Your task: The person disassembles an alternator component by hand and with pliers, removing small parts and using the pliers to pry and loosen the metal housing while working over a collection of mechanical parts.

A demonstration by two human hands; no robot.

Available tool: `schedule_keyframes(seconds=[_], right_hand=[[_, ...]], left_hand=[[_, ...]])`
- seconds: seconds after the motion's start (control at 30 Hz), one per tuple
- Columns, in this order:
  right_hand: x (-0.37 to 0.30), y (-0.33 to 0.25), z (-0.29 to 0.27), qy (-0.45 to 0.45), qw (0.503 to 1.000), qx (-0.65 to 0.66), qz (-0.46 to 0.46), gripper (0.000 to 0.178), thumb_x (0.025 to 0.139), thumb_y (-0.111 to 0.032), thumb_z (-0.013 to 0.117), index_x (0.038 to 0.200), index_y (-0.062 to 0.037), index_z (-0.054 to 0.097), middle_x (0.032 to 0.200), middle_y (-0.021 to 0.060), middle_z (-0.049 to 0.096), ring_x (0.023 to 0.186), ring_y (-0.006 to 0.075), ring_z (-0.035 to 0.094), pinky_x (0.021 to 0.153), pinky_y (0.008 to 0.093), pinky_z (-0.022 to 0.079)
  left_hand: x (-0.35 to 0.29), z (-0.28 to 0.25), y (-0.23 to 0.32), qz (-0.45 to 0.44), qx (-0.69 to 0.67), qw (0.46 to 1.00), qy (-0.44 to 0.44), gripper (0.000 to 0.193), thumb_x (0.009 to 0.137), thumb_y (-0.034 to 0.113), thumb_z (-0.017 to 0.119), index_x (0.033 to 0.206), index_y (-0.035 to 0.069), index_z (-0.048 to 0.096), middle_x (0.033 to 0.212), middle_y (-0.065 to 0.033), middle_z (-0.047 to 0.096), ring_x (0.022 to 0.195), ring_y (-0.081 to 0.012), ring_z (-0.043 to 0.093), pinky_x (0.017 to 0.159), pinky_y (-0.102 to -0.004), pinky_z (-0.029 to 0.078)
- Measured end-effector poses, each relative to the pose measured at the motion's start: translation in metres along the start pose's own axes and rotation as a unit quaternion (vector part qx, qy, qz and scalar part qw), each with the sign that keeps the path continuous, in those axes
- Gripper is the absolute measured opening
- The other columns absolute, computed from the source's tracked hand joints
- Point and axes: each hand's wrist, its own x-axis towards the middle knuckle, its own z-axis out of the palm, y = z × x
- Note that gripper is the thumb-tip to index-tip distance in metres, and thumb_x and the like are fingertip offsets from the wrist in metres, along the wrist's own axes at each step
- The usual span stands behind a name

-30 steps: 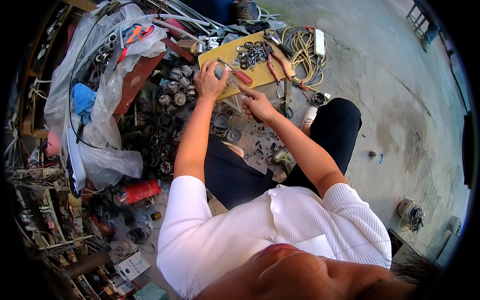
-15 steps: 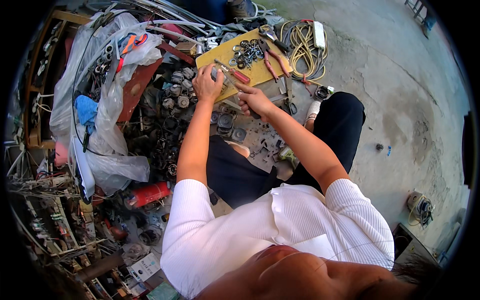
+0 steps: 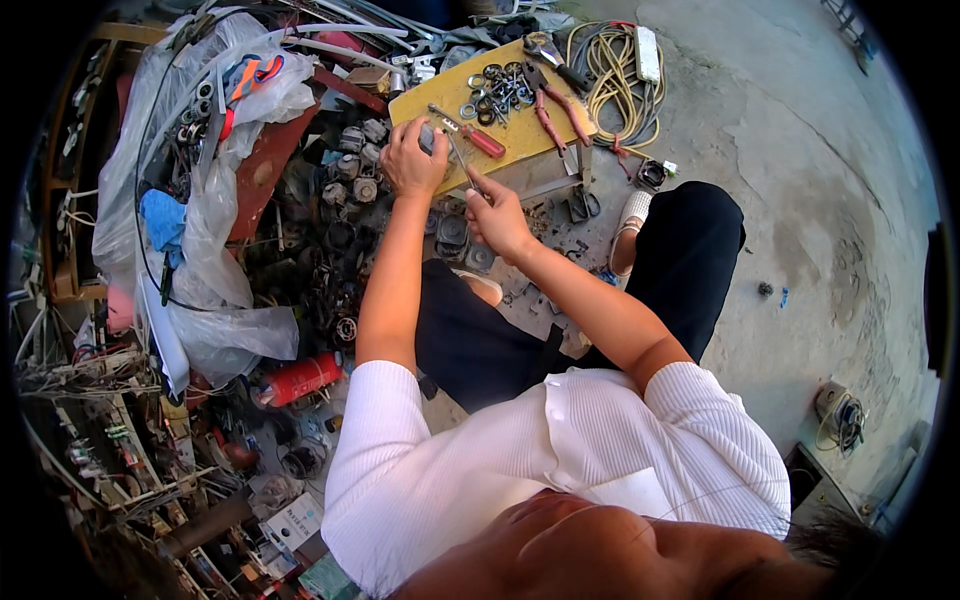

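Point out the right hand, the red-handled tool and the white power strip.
Right hand (image 3: 498,219): head view, on the back of the hand.
Red-handled tool (image 3: 487,144): head view, on the red handle.
White power strip (image 3: 647,55): head view, on the middle of its white body.

Forearms (image 3: 393,270) (image 3: 590,292) reach forward, hands (image 3: 412,165) (image 3: 502,224) curled close together.

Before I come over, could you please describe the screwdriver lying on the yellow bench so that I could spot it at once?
Find the yellow bench. On top, right of the left hand and nearer than the metal rings, lies the screwdriver. Its single red handle sets it apart from the pliers farther right, which have two longer, pinkish handles.
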Motion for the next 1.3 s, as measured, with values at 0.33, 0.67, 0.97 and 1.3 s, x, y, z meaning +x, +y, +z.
schedule_keyframes(seconds=[0.33, 0.67, 0.97, 1.3], right_hand=[[0.041, 0.062, 0.024, 0.134, 0.947, -0.185, -0.225, 0.051, 0.100, -0.012, 0.051, 0.150, -0.0113, 0.042, 0.074, -0.0003, 0.053, 0.058, 0.0071, 0.046, 0.053, 0.0260, 0.043], [-0.003, -0.007, -0.027, -0.088, 0.992, -0.087, -0.013, 0.052, 0.102, -0.017, 0.050, 0.153, -0.0188, 0.038, 0.073, -0.0012, 0.052, 0.059, 0.0074, 0.048, 0.052, 0.0254, 0.043], [0.028, -0.058, -0.035, -0.104, 0.987, -0.044, 0.117, 0.055, 0.102, -0.013, 0.050, 0.154, -0.0145, 0.034, 0.072, -0.0015, 0.048, 0.057, 0.0078, 0.047, 0.049, 0.0242, 0.043], [0.030, -0.058, -0.013, -0.047, 0.993, -0.056, 0.096, 0.052, 0.102, -0.013, 0.048, 0.152, -0.0127, 0.038, 0.069, 0.0017, 0.051, 0.054, 0.0105, 0.049, 0.046, 0.0270, 0.044]], left_hand=[[0.005, 0.003, 0.007, -0.041, 0.043, 0.998, 0.006, 0.035, 0.084, 0.037, 0.063, 0.108, 0.012, 0.070, 0.106, -0.0094, 0.067, 0.099, -0.0313, 0.064, 0.085, -0.0462, 0.048], [0.000, -0.003, 0.000, -0.014, 0.000, 1.000, 0.001, 0.035, 0.088, 0.032, 0.057, 0.112, 0.009, 0.068, 0.111, -0.0128, 0.067, 0.096, -0.0340, 0.066, 0.085, -0.0474, 0.049], [0.002, 0.001, -0.001, 0.003, -0.010, 1.000, 0.025, 0.034, 0.088, 0.031, 0.057, 0.110, 0.009, 0.069, 0.107, -0.0126, 0.068, 0.095, -0.0345, 0.065, 0.086, -0.0472, 0.048], [0.003, 0.001, 0.004, -0.015, 0.028, 0.999, 0.033, 0.030, 0.087, 0.031, 0.057, 0.106, 0.011, 0.070, 0.102, -0.0113, 0.068, 0.094, -0.0335, 0.065, 0.084, -0.0456, 0.049]])
